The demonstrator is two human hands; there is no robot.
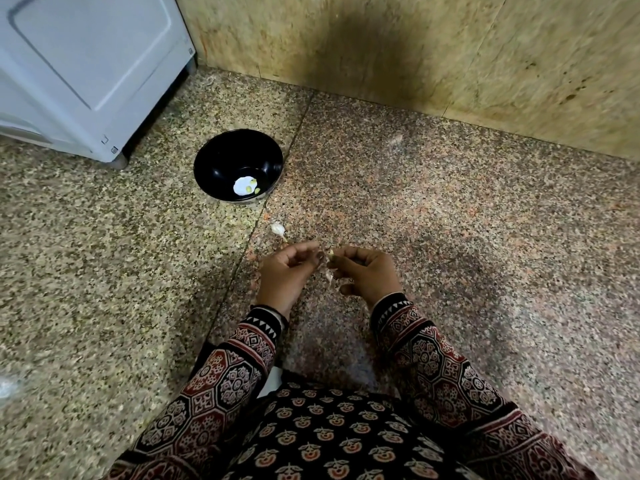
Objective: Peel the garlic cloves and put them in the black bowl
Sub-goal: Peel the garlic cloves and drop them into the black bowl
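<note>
Dim overhead light is glaring white inside the black bowl (215,161). A blurred shadow is darkening the wall (519,64); edges are bending

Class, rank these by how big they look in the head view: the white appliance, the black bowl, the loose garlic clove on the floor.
white appliance
black bowl
loose garlic clove
None look alike.

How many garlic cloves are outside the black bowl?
2. An unpeeled clove lies on the floor between the black bowl and the hands; a partly peeled clove is pinched between left hand and right hand. More may hide inside the curled fingers.
</note>
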